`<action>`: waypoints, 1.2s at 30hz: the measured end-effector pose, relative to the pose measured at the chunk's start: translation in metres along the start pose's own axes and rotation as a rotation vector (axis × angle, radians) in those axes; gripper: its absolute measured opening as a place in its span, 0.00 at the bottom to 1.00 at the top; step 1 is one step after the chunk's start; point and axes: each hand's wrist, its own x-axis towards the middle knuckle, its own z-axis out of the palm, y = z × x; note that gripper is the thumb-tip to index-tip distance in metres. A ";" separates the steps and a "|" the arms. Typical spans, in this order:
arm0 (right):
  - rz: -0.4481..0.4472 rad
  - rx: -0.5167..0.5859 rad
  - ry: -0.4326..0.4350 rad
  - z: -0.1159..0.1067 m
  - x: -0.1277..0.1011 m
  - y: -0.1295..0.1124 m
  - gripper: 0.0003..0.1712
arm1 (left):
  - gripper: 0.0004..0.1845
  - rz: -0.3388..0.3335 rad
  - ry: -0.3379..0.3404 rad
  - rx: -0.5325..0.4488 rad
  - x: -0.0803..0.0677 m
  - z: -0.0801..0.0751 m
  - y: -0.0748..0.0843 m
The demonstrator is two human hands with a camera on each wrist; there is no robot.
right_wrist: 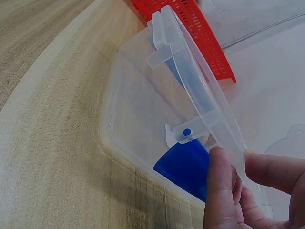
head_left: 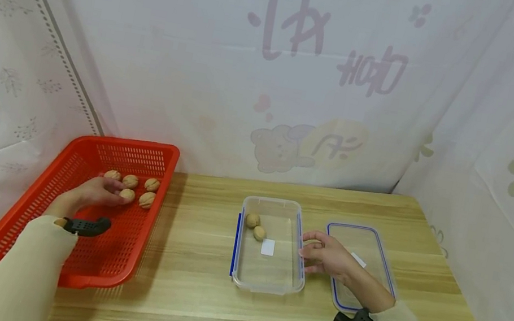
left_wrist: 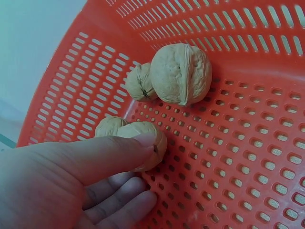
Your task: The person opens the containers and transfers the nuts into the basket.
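Left hand (head_left: 99,192) pinches one walnut (left_wrist: 145,142) among the loose ones in the red basket (head_left: 17,233), while the right hand (head_left: 325,254) grips the clear container (head_left: 265,277) rim, steadying it on the desk (head_left: 191,298).

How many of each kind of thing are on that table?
Walnuts in the red basket: 5
Walnuts in the clear box: 2
Red basket: 1
Clear box: 1
Box lid: 1
Total: 10
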 end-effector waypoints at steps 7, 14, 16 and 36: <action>0.006 0.000 0.005 0.000 0.000 0.002 0.27 | 0.37 0.034 0.013 0.010 -0.003 -0.001 -0.001; 0.007 0.002 0.005 0.000 0.000 0.002 0.27 | 0.32 0.065 0.018 0.074 -0.011 -0.012 0.002; 0.009 0.001 0.006 0.000 0.000 0.002 0.27 | 0.30 0.082 0.028 0.102 -0.015 -0.015 0.005; 0.009 -0.011 0.001 0.000 0.000 0.000 0.27 | 0.35 0.264 0.176 0.324 -0.035 -0.015 0.056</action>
